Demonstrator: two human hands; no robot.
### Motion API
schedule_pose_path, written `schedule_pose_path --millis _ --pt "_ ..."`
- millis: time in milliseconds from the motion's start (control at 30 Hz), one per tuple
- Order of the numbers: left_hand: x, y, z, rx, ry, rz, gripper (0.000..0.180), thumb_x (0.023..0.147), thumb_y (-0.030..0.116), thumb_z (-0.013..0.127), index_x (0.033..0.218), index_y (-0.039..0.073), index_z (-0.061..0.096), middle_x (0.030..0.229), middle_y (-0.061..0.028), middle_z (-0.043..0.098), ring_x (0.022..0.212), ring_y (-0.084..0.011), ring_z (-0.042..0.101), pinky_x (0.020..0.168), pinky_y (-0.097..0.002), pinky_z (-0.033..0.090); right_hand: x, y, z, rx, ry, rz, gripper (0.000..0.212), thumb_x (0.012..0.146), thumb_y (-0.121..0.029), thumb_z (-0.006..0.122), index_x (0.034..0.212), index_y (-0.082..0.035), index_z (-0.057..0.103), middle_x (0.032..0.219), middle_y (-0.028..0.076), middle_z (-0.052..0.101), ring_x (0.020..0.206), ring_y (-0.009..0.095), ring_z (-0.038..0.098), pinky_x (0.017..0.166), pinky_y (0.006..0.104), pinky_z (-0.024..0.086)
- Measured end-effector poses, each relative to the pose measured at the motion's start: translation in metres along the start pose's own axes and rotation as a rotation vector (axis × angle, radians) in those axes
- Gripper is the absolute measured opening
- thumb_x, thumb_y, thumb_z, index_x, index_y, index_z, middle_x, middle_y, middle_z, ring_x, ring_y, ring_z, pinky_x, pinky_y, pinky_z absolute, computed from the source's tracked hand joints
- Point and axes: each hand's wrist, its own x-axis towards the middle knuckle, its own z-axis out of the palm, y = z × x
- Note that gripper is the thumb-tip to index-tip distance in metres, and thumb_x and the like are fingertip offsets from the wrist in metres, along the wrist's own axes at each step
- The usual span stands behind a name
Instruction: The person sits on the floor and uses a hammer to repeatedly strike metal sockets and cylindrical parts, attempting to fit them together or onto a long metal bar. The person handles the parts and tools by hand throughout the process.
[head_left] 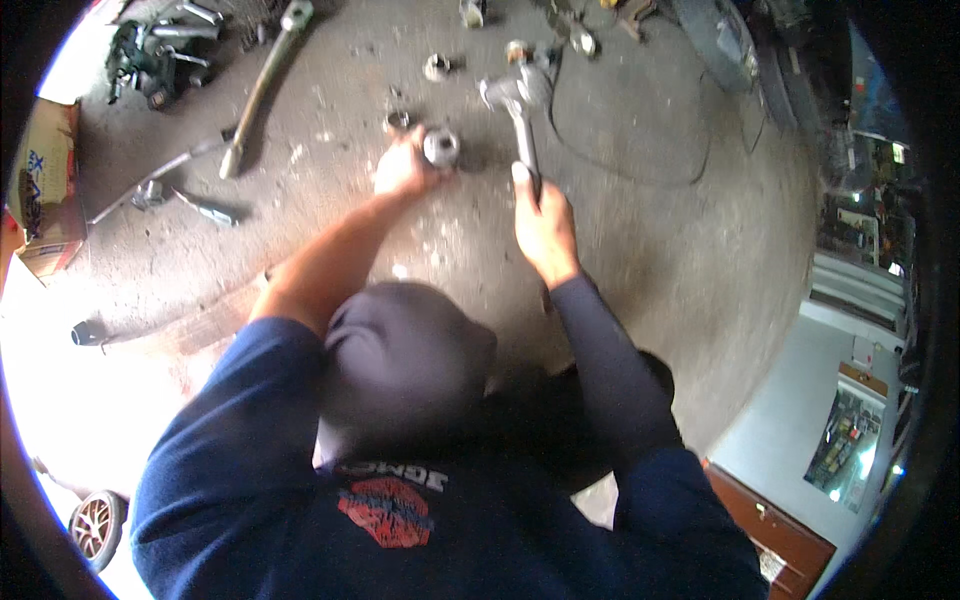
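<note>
concrete floor [640, 265] lies below: the left hand [402, 168] is curled round a cylindrical metal part [441, 148], bored end up; the right hand [546, 222] grips a hammer [524, 130], shaft running forward, head apart, beyond and right of the part.

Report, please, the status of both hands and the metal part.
Left hand holding round metal part. Right hand gripping hammer, not touching the part. Nothing visible between these two; small ring just beyond left hand.

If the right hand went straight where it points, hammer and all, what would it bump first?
Probably the small round part just beyond the hammer, though the right hand might pass above; depth is unclear.
</note>
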Motion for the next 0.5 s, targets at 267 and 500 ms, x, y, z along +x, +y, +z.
schedule_pose_path --millis 267,500 --pt "0.016 -0.023 0.008 -0.164 0.021 0.161 0.087 0.074 0.032 0.099 0.147 0.014 0.057 0.139 -0.0159 0.071 0.134 -0.0388 0.065 0.111 -0.0482 0.054 -0.054 -0.001 0.05 0.13 -0.059 0.065 0.056 0.111 -0.051 0.063 0.086 0.0 0.063 0.07 0.019 0.063 0.061 0.03 0.063 0.061 0.0444 0.049" --pt "0.013 -0.018 0.005 -0.171 0.035 0.097 0.076 0.076 0.028 0.098 0.14 0.015 0.059 0.132 -0.0162 0.075 0.128 -0.0409 0.069 0.105 -0.0504 0.055 -0.022 -0.051 -0.066 0.365 0.088 -0.195 0.06 0.114 -0.057 0.056 0.077 -0.01 0.06 0.065 -0.008 0.041 0.061 0.01 0.044 0.052 0.0361 0.034"
